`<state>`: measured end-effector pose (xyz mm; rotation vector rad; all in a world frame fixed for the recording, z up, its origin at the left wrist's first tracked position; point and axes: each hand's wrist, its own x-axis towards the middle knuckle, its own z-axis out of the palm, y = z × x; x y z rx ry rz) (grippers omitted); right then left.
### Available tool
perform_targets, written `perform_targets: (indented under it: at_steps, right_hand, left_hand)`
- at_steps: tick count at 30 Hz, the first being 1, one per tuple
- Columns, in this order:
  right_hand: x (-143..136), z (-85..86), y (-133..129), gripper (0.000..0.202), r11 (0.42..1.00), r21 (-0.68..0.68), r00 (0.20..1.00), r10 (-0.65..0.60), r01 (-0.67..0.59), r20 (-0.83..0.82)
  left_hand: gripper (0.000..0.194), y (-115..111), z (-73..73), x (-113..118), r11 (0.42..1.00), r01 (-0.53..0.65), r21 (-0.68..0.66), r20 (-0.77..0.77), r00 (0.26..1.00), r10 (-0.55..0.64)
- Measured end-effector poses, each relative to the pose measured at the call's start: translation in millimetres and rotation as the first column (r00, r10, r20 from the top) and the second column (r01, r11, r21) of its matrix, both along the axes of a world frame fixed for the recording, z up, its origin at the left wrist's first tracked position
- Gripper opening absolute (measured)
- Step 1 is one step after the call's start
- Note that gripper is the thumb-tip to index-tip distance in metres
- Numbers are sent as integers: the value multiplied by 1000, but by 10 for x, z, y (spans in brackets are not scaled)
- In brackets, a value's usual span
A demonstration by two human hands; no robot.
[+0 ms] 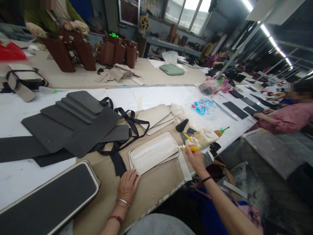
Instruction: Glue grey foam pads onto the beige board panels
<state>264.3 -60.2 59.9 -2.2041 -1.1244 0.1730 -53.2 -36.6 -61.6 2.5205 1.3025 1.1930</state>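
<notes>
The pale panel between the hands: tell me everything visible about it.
The pale panel is a flat, cream rectangle with rounded corners and a thin dark edge; its material is unclear. Whitish, glossy streaks run along its face. It lies aslant over a similar panel. The left hand touches its near corner; the right hand holds a brush at its right end.

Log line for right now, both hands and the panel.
left hand: at near corner of cream panel | right hand: gripping yellow-handled brush by panel's right end | panel: glossy streaks on top
</notes>
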Motion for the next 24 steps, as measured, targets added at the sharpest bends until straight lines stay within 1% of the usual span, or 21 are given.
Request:
perform_targets:
  at_steps: [2, 3, 6, 7, 9, 11, 13, 15, 17, 20, 22, 24]
  right_hand:
    - [49, -33, -1, 45, 1000, 12, 999, 22, -23, 24]
    - [55, -55, 15, 45, 998, 24, 998, 53, -54, 37]
    - [-51, -128, 77, 40, 978, 64, 977, 193, -199, 90]
    - [-142, -146, 87, 37, 965, 76, 965, 242, -250, 100]
    - [-408, -163, 77, 31, 936, 97, 940, 333, -339, 76]
    - [-743, -151, 45, 26, 901, 124, 907, 421, -417, -12]
    - [-1056, -130, 32, 22, 865, 171, 858, 495, -472, -137]
    - [-1260, -131, 68, 22, 859, 210, 814, 510, -467, -277]
    - [-1326, -172, 148, 24, 878, 221, 770, 479, -425, -422]
    - [-1250, -292, 299, 29, 909, 210, 692, 412, -361, -593]
    - [-1174, -364, 382, 31, 921, 198, 671, 380, -334, -637]
    - [-1131, -393, 445, 32, 925, 194, 664, 370, -326, -649]
  left_hand:
    - [13, -3, -13, -2, 1000, 0, -8, 0, 1000, 0]
    - [13, -5, -11, -2, 1000, 0, -9, -1, 1000, 0]
    - [12, -10, 27, 1, 1000, -3, -5, -6, 1000, 3]
    - [12, -12, 44, 2, 1000, -2, -4, -10, 1000, 2]
    - [11, -16, 74, 3, 1000, 0, -8, -27, 1000, -1]
    - [12, -22, 89, 5, 1000, 2, -17, -47, 999, -2]
    - [13, -31, 88, 9, 1000, -3, -27, -61, 998, 1]
    - [14, -44, 79, 17, 999, -13, -40, -69, 998, 10]
    - [15, -62, 70, 27, 998, -20, -55, -73, 997, 16]
    - [17, -89, 71, 37, 997, -17, -77, -85, 996, 11]
    - [18, -101, 84, 40, 996, -18, -92, -101, 995, 8]
    - [19, -108, 106, 42, 994, -26, -108, -121, 993, 12]
